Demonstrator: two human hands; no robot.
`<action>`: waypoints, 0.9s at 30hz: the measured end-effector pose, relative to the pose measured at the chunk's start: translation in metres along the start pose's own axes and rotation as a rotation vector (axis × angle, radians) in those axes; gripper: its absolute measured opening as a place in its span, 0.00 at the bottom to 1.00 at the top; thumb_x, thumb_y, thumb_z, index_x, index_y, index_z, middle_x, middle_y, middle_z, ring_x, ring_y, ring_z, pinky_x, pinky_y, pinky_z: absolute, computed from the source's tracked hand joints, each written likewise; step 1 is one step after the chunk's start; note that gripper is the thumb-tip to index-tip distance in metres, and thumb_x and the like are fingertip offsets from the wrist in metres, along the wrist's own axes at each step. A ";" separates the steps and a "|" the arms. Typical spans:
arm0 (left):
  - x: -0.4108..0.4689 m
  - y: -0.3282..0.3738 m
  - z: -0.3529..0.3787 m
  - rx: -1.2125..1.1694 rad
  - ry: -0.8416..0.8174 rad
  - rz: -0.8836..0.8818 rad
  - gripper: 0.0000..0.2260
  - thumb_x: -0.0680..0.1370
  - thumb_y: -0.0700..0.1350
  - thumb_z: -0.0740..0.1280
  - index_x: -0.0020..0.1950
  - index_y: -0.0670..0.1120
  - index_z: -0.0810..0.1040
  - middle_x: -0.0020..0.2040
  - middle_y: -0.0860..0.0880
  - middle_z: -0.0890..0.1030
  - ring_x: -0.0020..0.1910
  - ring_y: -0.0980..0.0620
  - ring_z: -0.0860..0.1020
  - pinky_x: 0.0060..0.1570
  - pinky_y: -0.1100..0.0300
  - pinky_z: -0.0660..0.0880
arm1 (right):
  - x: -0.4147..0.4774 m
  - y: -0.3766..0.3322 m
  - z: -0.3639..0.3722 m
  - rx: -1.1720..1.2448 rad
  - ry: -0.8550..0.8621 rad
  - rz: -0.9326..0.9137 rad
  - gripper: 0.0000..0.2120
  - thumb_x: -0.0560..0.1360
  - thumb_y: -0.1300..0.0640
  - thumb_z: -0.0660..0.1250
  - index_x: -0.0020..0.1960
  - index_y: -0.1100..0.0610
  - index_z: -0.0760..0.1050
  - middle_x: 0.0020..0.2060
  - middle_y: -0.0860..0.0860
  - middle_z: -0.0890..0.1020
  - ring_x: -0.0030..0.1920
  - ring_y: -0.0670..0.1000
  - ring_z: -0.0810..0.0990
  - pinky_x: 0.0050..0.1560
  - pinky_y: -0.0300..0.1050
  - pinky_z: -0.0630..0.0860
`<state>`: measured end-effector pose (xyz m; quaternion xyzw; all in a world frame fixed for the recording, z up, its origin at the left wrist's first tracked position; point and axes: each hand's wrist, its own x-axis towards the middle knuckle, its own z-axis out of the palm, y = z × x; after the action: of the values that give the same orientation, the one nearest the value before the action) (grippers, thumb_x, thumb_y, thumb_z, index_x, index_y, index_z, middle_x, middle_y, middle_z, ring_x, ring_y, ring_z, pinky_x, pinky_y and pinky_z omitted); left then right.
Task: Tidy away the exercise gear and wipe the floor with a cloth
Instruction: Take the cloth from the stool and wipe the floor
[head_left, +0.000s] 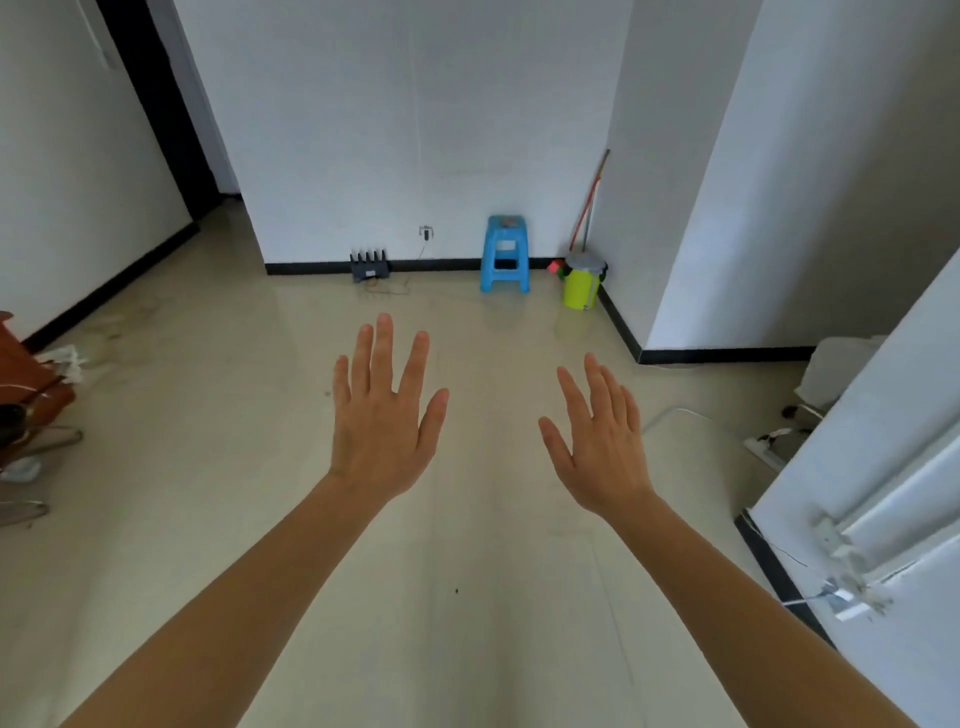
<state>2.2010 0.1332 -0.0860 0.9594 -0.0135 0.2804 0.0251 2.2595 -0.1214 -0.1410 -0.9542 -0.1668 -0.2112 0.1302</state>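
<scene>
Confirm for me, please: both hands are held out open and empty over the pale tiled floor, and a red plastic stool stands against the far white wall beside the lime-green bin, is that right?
Nearly right, except for the colour. The head view shows the plastic stool is blue, not red. The rest holds: the left hand and right hand are held out open and empty over the pale tiled floor, and the stool stands against the far white wall beside the lime-green bin.
</scene>
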 end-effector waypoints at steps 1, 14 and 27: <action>0.030 -0.002 0.015 -0.010 0.001 0.006 0.28 0.83 0.58 0.49 0.80 0.46 0.54 0.80 0.37 0.50 0.78 0.36 0.51 0.72 0.36 0.58 | 0.026 0.010 0.008 0.010 0.018 0.026 0.31 0.83 0.39 0.50 0.81 0.52 0.54 0.81 0.57 0.50 0.80 0.60 0.52 0.79 0.60 0.52; 0.414 -0.044 0.272 -0.005 -0.041 0.044 0.29 0.83 0.60 0.46 0.81 0.47 0.52 0.80 0.38 0.47 0.79 0.38 0.49 0.72 0.35 0.58 | 0.407 0.166 0.190 0.027 0.064 0.140 0.32 0.82 0.39 0.51 0.81 0.54 0.54 0.81 0.59 0.51 0.80 0.61 0.53 0.78 0.62 0.53; 0.737 -0.172 0.485 -0.015 0.027 -0.056 0.29 0.83 0.60 0.48 0.80 0.46 0.54 0.80 0.38 0.49 0.79 0.39 0.49 0.73 0.37 0.57 | 0.812 0.210 0.367 -0.009 0.087 -0.031 0.33 0.83 0.41 0.55 0.82 0.54 0.52 0.81 0.58 0.47 0.81 0.59 0.47 0.79 0.62 0.50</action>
<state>3.0893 0.2695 -0.1044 0.9554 0.0116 0.2925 0.0400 3.1647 0.0182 -0.1380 -0.9422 -0.1746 -0.2551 0.1296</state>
